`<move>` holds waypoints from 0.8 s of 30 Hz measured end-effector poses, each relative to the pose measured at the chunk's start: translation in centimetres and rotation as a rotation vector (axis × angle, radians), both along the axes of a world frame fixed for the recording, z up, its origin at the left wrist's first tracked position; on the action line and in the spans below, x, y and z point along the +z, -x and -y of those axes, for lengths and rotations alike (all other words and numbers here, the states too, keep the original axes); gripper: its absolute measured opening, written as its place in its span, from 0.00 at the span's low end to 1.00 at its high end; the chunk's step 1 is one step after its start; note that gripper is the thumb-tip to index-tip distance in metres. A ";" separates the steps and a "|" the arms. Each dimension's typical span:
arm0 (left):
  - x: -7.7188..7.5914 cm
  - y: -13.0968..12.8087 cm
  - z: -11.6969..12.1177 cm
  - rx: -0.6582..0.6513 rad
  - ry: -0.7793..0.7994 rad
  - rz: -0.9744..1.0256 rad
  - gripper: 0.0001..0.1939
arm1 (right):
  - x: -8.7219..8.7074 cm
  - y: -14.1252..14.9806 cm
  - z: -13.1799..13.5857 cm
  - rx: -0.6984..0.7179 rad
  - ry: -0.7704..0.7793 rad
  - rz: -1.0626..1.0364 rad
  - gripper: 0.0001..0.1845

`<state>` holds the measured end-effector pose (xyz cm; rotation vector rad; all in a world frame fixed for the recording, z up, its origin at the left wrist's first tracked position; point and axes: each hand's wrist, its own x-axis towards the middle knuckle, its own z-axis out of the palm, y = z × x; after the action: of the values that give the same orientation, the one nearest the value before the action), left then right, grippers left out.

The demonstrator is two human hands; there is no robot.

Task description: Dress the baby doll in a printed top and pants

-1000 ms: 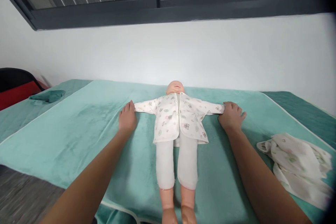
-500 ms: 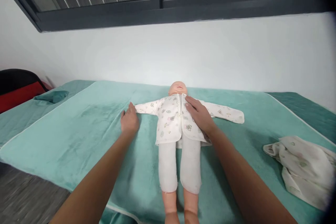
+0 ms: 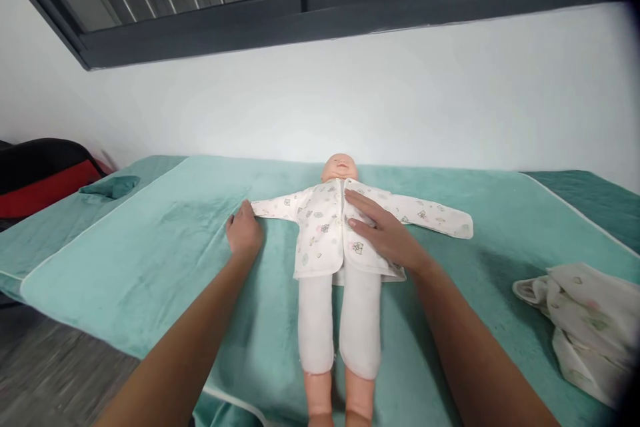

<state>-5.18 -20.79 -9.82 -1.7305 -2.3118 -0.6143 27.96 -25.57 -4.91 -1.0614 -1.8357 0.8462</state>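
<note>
A baby doll lies on its back on a teal towel, head toward the wall. It wears a white printed jacket with both sleeves spread out and white leggings. My left hand rests at the cuff of the doll's left-side sleeve, fingers curled on the towel. My right hand lies flat and open on the jacket's front, over the doll's chest and belly.
A crumpled white printed cloth lies on the towel at the right. A small folded teal cloth sits far left, near a black and red object. A white wall and barred window stand behind the bed.
My right hand left the far sleeve cuff and moved onto the doll's chest, then slid slightly down the jacket front. My left hand stayed at the other cuff.
</note>
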 end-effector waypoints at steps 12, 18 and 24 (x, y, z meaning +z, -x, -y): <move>-0.4 -0.4 2.8 -0.062 -0.266 0.111 0.26 | -0.8 -3.3 -1.4 -0.421 0.058 -0.162 0.23; -0.3 -1.6 4.9 -0.095 -0.315 0.478 0.16 | -3.0 -6.2 -1.8 -0.355 0.413 0.300 0.34; 0.2 -5.6 5.3 -0.433 0.041 0.793 0.21 | -3.4 -5.4 -1.1 -0.239 0.552 -0.052 0.29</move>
<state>0.44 -26.11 -9.59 -2.3354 -2.3695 -1.5858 33.31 -24.48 -8.30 -1.5459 -1.4201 1.2548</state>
